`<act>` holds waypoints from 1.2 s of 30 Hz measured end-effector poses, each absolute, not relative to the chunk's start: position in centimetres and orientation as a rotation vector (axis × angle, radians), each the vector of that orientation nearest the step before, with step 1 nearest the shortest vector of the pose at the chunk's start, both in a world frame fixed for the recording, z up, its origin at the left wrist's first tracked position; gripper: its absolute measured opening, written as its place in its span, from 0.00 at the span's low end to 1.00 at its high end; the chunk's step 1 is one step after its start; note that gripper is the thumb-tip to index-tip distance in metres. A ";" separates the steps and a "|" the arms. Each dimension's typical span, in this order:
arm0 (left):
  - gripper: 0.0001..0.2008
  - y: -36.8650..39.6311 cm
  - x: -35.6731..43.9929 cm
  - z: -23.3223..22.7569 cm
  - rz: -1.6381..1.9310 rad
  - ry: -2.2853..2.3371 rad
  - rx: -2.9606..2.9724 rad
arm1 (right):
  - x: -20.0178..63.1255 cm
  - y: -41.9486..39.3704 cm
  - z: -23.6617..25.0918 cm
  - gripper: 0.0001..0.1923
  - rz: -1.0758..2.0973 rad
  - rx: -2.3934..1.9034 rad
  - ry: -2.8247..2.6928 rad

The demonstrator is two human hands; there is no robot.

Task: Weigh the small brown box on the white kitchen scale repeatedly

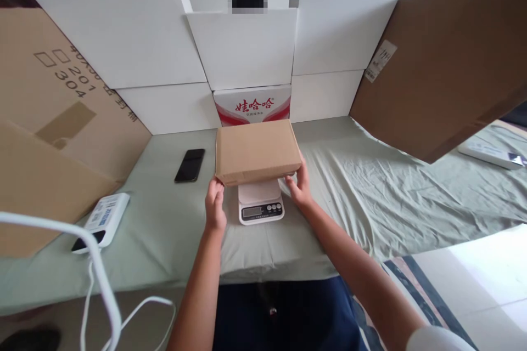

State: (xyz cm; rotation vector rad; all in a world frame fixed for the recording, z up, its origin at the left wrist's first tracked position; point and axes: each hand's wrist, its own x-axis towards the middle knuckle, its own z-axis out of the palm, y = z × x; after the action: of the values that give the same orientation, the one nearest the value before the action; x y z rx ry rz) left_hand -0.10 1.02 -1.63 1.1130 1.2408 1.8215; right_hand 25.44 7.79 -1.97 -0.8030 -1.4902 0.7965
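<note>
A closed brown cardboard box is held between my two hands over a white kitchen scale. The box covers the rear of the scale, so I cannot tell whether the two touch. My left hand is closed on the box's near left corner. At the near right corner my right hand grips it, with the thumb in front. On the scale's front, a grey display and several round buttons show. Left of the box, a black smartphone lies flat on the green cloth.
White boxes and a box with red lettering form a wall behind. Large cardboard boxes stand at the left and right. A white device with a cable sits on the left.
</note>
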 end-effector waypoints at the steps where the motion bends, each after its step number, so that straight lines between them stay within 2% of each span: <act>1: 0.36 0.1 -0.1 -2.1 1.814 1.241 1.111 | 25.6 6.8 -2.2 0.43 0.743 -0.805 -1.498; 6: 0.37 -2.7 -0.3 -4.0 1.816 1.225 1.058 | 26.3 3.6 -2.6 0.37 0.617 -0.824 -1.541; 15: 0.39 -2.4 -0.3 -4.2 1.729 1.295 0.992 | 26.2 3.7 -2.4 0.38 0.624 -0.860 -1.539; 21: 0.44 -2.5 -0.3 -4.1 1.719 1.271 0.984 | 26.1 3.7 -2.2 0.37 0.665 -0.872 -1.522; 36: 0.46 -2.7 0.0 -3.0 1.697 1.295 0.962 | 25.9 3.7 -2.1 0.37 0.677 -0.869 -1.516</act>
State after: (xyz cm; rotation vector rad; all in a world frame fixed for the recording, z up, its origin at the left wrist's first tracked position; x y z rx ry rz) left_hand -0.01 -2.65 -3.03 0.9619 1.2951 1.6969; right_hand 25.95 3.69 -2.06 -0.8687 -1.5160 0.6768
